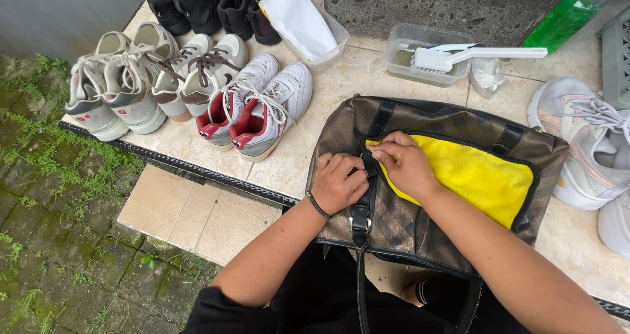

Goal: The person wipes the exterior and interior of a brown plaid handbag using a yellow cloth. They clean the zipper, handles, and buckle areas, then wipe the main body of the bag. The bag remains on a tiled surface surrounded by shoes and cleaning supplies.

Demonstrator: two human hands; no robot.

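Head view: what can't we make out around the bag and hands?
- Brown bag: near edge hidden by both forearms and the lap.
- Left hand: fingertips curled under, contact with the strap unclear.
- Yellow cloth: part under the right hand hidden.
- Green bottle: top cut by frame edge.

Outdoors, in soft, even daylight. Underfoot, a raised step of beige marbled tiles (pixel 328 91), edged with a dark ribbed strip (pixel 177 165). Below it, one lower tile slab (pixel 190 216), then mossy paving stones (pixel 59 242) with small weeds in the joints. At top left, a plain grey wall (pixel 59 12); at top centre, a rough dark block (pixel 433 2), perhaps stone, though hard to tell. Far right, part of a grey slatted crate (pixel 617 58).
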